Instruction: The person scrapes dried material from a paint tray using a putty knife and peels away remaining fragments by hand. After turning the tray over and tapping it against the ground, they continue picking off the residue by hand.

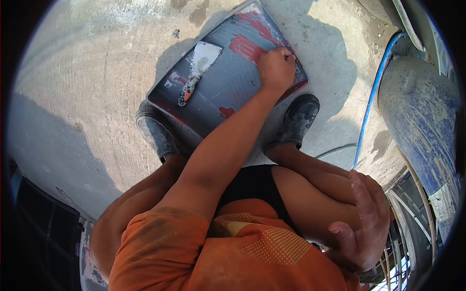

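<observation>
A grey rectangular tray (228, 92) lies on the ground between my feet, with red smears (246, 48) on its bottom. My left hand (276, 70) reaches into the tray's right side, beside the largest red smear. Its fingers are closed, and whatever they hold is hidden beneath them. A putty knife (205, 57) with a whitish blade and a stained handle rests in the tray's left part, apart from my hand. Near my right knee, my right hand (366, 220) is raised with thumb and fingers apart, holding nothing.
Black shoes (158, 131) stand close to the tray's near corners. On the right, a blue hose (371, 102) runs along the concrete beside a scuffed blue-grey rounded object (417, 116). Metal bars (412, 208) lie at the lower right. A dark framed object (46, 228) is at lower left.
</observation>
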`<state>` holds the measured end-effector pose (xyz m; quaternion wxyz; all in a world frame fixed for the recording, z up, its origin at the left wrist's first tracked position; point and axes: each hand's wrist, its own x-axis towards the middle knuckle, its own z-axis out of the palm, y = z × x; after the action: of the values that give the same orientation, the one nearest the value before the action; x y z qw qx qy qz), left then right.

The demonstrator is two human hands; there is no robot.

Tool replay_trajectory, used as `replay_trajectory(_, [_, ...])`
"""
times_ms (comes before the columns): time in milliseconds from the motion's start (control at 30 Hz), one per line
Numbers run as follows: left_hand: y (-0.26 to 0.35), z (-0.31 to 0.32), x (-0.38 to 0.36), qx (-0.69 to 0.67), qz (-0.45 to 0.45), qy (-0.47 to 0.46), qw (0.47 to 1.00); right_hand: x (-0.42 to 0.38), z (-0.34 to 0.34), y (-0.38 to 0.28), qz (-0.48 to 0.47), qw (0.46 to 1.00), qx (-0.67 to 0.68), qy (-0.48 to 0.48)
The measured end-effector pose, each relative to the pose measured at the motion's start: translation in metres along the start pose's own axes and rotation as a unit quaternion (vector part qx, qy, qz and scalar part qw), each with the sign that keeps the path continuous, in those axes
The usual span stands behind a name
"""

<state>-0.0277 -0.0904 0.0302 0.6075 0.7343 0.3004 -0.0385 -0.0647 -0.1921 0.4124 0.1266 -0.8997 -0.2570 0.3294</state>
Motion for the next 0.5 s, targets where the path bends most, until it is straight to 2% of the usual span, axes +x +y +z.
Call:
replay_trajectory(200, [0.011, 0.001, 0.001, 0.097, -0.021, 0.005, 0.995, 0.002, 0.001, -0.002, 0.006, 1.000, -0.009, -0.002])
replay_trajectory(300, [0.013, 0.001, 0.001, 0.130, -0.004, 0.000, 0.991, 0.003, 0.001, -0.003, 0.009, 1.000, -0.003, -0.002])
replay_trajectory(400, [0.006, -0.007, -0.003, 0.101, 0.039, -0.041, 0.993, 0.002, 0.001, -0.003, 0.008, 1.000, -0.001, 0.007])
replay_trajectory(467, [-0.004, -0.010, -0.003, 0.080, 0.103, -0.076, 0.988, 0.001, 0.001, -0.002, 0.005, 1.000, -0.005, 0.007])
replay_trajectory(500, [-0.007, -0.011, -0.004, 0.081, 0.103, -0.078, 0.988, 0.001, 0.001, -0.002, 0.002, 1.000, -0.010, 0.007])
